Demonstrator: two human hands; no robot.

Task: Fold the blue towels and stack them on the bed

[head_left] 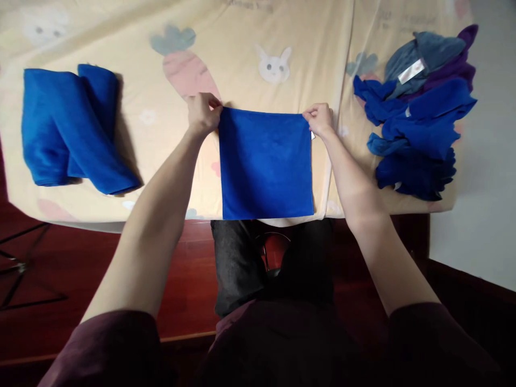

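Note:
A square blue cloth (266,164) is spread out in front of me, its near edge close to the table's front edge. My left hand (204,113) pinches its far left corner between thumb and fingers. At the far right corner, my right hand (319,118) holds the cloth in the same kind of pinch. A small white tag (313,135) sticks out from the right edge, just below my right hand. The cloth looks fairly flat, with soft shading on its left half.
Folded blue cloths (52,126) lie in a stack at the left. Crumpled blue, grey and purple cloths (423,118) are heaped at the right. A pale yellow printed sheet (306,32) covers the table. A white wall (487,161) stands on the right, and thin black stand legs (20,267) at lower left.

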